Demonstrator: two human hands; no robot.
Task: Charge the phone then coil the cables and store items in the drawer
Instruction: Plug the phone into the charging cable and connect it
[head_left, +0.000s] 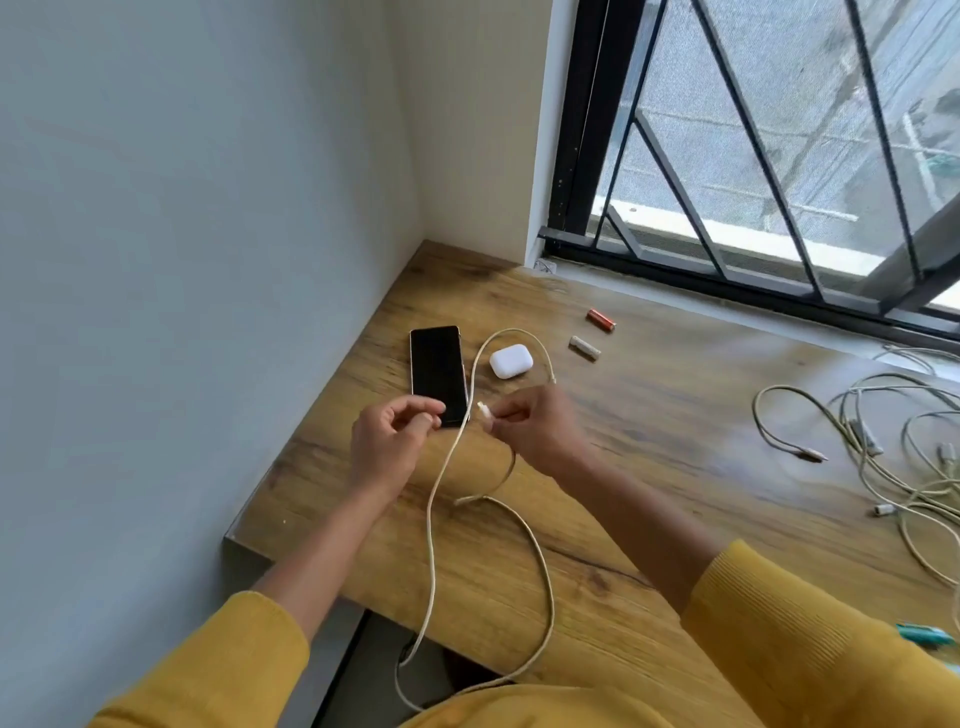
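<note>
White cable (431, 519) runs through the scene, and its plug end sits pinched in the right hand (535, 421), whose grip is closed on the plug between thumb and fingers with the connector tip poking out toward the phone (438, 375). That hold looks chosen for aiming: the tip is free, so it can be steered into the port at the phone's near end. From the grip the cord arcs away and up, loops around the far side of a small white earbud case (510, 360), then comes back past the grip and trails down across the wooden counter (675, 415) and over its near edge, so there is plenty of slack and nothing pulls against the plug.

The left hand (389, 441) hovers just across from the grip, fingers loosely curled with thumb and forefinger close together; whether it pinches the cord or holds nothing I cannot tell. It sits over the phone's near corner, probably to steady the phone.

The phone lies flat beyond the grip, screen up and dark, its edge pale metal, not yet plugged in. Two batteries (592, 335) lie further out beyond the case, and a tangle of cables (883, 447) waits well off to the grip's outer side, uncoiled. No drawer shows.
</note>
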